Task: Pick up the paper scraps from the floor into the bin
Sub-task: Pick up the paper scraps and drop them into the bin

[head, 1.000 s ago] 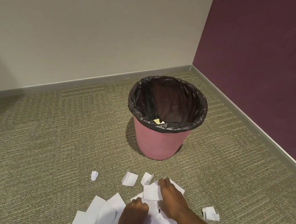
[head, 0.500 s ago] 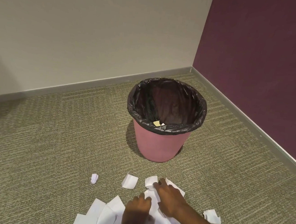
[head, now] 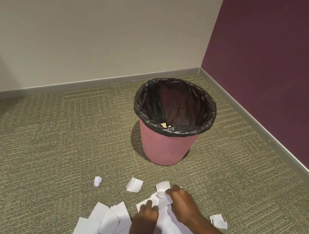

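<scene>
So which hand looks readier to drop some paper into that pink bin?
The right hand, probably: its fingers curl round crumpled paper scraps and it lies nearer the bin. The left hand rests farther back on the pile.

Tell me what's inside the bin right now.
A black liner and a couple of small scraps show above the near rim of the bin. That rim hides the rest of the bottom.
</scene>
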Demonstrator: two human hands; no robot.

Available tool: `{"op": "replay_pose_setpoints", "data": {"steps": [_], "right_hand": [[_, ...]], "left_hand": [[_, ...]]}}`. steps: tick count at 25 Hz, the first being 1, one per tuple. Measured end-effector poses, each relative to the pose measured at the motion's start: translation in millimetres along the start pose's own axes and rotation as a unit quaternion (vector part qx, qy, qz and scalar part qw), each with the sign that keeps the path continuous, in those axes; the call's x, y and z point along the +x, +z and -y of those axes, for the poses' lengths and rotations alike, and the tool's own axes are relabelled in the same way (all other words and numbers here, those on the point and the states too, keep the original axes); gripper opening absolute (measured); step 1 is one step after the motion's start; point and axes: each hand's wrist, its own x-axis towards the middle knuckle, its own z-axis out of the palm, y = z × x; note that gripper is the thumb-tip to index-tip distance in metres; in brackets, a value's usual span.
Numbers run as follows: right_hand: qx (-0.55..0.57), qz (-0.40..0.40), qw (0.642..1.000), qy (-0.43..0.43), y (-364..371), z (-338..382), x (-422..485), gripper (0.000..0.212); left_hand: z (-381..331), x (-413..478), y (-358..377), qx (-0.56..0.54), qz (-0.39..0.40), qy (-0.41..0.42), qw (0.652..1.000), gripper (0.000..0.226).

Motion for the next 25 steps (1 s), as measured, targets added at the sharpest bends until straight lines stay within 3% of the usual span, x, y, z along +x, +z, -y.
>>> {"op": "replay_pose_setpoints", "data": {"steps": [2, 7, 10, 13, 18, 22, 25], "right_hand": [[0.047, -0.03, 0.998, 0.022, -6, -4, -3, 0.036], [0.153, -0.077, 0.984, 0.053, -30, -6, -11, 0.039], [0.197, -0.093, 0.975, 0.042, -58, 7, -20, 0.036], [0.209, -0.105, 0.972, 0.01, -101, 27, -29, 0.037], [0.222, -0.144, 0.964, 0.004, -184, 49, -47, 0.038], [0.355, -0.176, 0.917, 0.035, -258, 48, -50, 0.026], [0.417, -0.236, 0.876, 0.054, -295, 39, -29, 0.022]], "left_hand": [[2, -3, 3, -0.011, 0.001, 0.023, 1.0, 0.023], [16, -5, -2, -0.084, -0.082, 0.037, 0.992, 0.018], [0, -19, -31, -0.174, -0.078, -0.01, 0.982, 0.024], [-7, -10, -85, -0.143, -0.036, -0.074, 0.986, 0.019], [-4, -2, -183, -0.247, -0.065, -0.037, 0.966, 0.05], [-11, 1, -265, -0.295, -0.125, 0.002, 0.947, 0.014], [-28, 22, -322, -0.354, -0.178, 0.001, 0.918, 0.01]]}}
